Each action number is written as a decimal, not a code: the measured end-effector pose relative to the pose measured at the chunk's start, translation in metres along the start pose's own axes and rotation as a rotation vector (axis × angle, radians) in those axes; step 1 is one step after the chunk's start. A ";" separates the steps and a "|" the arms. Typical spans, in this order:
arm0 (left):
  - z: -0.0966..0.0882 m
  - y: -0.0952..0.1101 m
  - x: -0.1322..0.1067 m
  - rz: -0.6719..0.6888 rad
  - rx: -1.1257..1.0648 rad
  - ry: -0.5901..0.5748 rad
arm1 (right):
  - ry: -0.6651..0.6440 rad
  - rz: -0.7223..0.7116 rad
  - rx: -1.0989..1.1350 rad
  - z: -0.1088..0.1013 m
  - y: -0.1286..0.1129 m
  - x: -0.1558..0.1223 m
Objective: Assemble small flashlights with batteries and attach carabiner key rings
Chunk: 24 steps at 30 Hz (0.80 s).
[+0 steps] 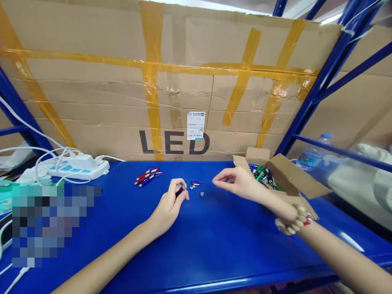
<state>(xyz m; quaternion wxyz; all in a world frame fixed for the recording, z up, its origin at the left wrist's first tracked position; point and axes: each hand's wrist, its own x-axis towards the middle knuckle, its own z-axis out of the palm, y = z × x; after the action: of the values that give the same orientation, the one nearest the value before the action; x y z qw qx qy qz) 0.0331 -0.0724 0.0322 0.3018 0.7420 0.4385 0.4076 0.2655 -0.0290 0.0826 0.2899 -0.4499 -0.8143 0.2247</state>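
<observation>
My left hand (171, 202) is closed around a small dark purple tube (180, 191), like a mini flashlight body, with a silvery round end showing at the fingertips. To its right, on the blue table, lie a purple carabiner clip (196, 183), a few small silver discs (192, 187) like button cells, and a small metal piece (201, 194). My right hand (237, 182) hovers right of these parts, thumb and fingertips pinched together; whatever they hold, if anything, is too small to make out. A beaded bracelet (292, 220) circles the right wrist.
Red and purple mini flashlights with clips (148, 177) lie at the back left. An open cardboard box (289, 175) of similar colored pieces stands behind my right forearm. A white power strip (79, 167) with cables sits left. A large carton (107, 102) walls off the back.
</observation>
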 end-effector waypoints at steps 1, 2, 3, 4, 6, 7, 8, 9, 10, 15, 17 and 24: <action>-0.001 -0.005 0.000 0.001 0.029 -0.028 | -0.017 -0.013 -0.007 0.012 -0.001 0.001; -0.002 -0.009 0.000 -0.003 0.058 -0.053 | -0.025 -0.025 -0.043 0.021 0.001 0.002; -0.003 -0.013 0.000 -0.011 0.085 -0.072 | -0.010 -0.040 -0.100 0.028 0.005 0.002; -0.004 -0.016 0.000 -0.021 0.109 -0.087 | 0.020 -0.053 -0.164 0.032 0.011 0.001; -0.005 -0.019 -0.001 -0.040 0.138 -0.111 | 0.087 -0.056 -0.227 0.035 0.028 -0.004; -0.005 -0.018 -0.002 -0.042 0.142 -0.124 | 0.105 -0.056 -0.240 0.035 0.037 -0.009; -0.004 -0.017 -0.003 -0.039 0.142 -0.137 | 0.118 -0.062 -0.255 0.034 0.046 -0.014; -0.004 -0.016 -0.004 -0.032 0.138 -0.153 | 0.133 -0.090 -0.304 0.033 0.055 -0.020; -0.003 -0.014 -0.006 -0.023 0.134 -0.170 | 0.138 -0.107 -0.366 0.030 0.064 -0.026; 0.000 -0.009 -0.009 -0.002 0.116 -0.208 | 0.205 -0.065 -0.623 0.011 0.104 -0.045; -0.001 -0.010 -0.009 -0.013 0.124 -0.191 | 0.223 -0.056 -0.662 0.000 0.120 -0.048; -0.003 -0.014 -0.008 -0.022 0.100 -0.121 | 0.250 -0.058 -0.400 -0.008 0.127 -0.042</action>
<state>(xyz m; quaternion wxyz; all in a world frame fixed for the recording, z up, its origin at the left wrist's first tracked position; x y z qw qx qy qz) 0.0222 -0.0729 0.0195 0.2946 0.7745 0.4477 0.3362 0.3653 -0.0021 -0.0025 0.3000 -0.4991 -0.8129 -0.0068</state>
